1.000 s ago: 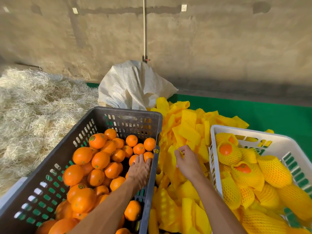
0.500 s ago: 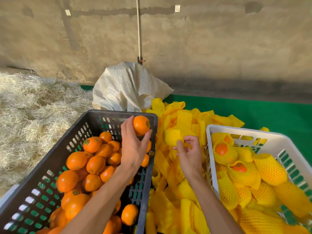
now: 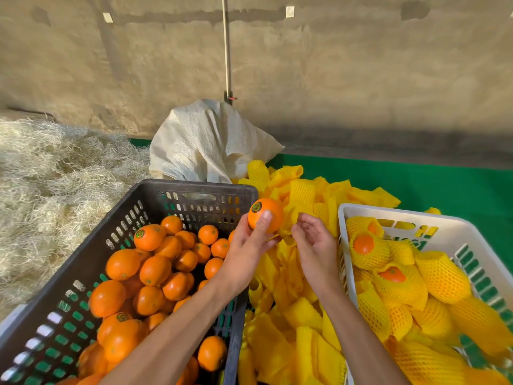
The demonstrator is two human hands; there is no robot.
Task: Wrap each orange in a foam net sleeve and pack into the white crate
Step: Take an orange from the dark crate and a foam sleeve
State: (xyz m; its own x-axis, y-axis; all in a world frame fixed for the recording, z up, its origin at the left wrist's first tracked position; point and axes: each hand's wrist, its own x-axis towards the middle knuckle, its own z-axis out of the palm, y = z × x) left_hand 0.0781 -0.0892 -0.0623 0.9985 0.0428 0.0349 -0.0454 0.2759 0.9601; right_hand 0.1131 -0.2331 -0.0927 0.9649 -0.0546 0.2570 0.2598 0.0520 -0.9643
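My left hand [image 3: 245, 247] grips a bare orange [image 3: 270, 215] with a sticker, lifted above the right rim of the dark crate [image 3: 194, 187], which holds several loose oranges [image 3: 154, 269]. Right beside the orange, my right hand [image 3: 315, 245] has curled fingers that pinch a yellow foam net sleeve [image 3: 288, 232]; the sleeve touches the orange's right side. Between the two crates lies a pile of flat yellow sleeves [image 3: 304, 191]. At the right stands the white crate [image 3: 388, 213] with several sleeve-wrapped oranges [image 3: 441, 276] in it.
A white woven sack [image 3: 205, 143] stands behind the dark crate against a concrete wall. Straw [image 3: 50, 176] covers the ground at the left. A green mat [image 3: 449, 184] lies under the sleeves and the white crate.
My left hand lifted an orange out of the dark crate and carried it right over the rim. My right hand picked a sleeve off the pile and brought it up to the orange.
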